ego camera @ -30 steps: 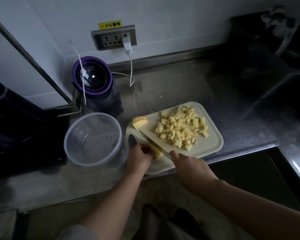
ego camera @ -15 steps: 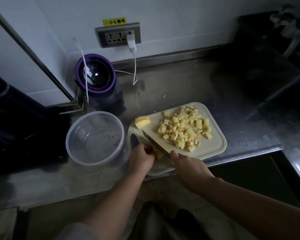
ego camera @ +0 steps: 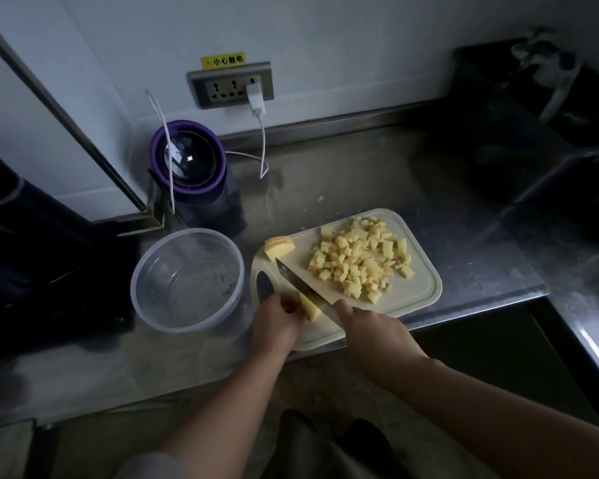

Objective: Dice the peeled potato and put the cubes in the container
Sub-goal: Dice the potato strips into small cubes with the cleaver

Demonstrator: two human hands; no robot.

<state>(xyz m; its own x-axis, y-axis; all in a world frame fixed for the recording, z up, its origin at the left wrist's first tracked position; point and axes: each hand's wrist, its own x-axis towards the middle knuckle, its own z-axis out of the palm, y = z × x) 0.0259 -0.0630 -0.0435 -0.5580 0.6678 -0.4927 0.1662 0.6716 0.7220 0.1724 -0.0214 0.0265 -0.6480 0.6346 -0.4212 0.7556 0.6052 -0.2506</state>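
Both forearms reach in from the near edge, and the hands meet over the near left end of the cutting board. The left hand is curled, knuckles up, its fingers clamped round a potato piece and pinning it to the board. Just beside it the right hand is closed tight round the handle of a knife; the handle itself is hidden in the fist. The blade runs slantwise away and to the left, lying against the potato piece close by the left fingers. Further out on the board lies a loose heap of potato cubes, and at the far left corner a few uncut potato slices rest partly over the rim. Left of the board, just beside it, stands the clear round container, its bare bottom showing and the cubes not yet in it. Behind the container on the steel counter sits a purple-rimmed blender, with a white charger plugged into the wall socket
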